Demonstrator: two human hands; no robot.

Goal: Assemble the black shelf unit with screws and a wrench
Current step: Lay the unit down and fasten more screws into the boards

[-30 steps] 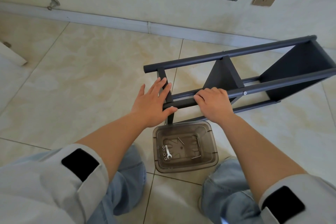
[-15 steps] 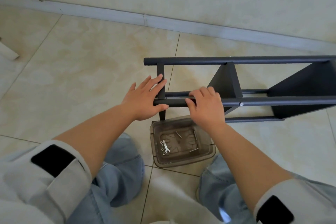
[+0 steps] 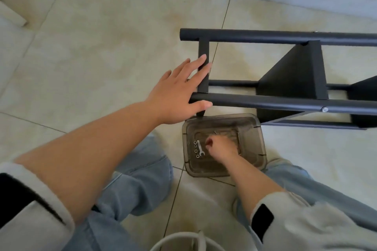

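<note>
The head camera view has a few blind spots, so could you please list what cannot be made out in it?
- Right hand in the tray: its fingers are blurred; whether it holds anything cannot be told.
- Shelf unit: cut off by the right edge.
- Small parts beside the wrench: too small to identify.
- White curved object: cut off by the bottom edge.

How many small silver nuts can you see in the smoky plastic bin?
4 small silver nuts, in a column along the left side of the smoky plastic bin, beside the small silver wrench. The right hand may hide more.
</note>
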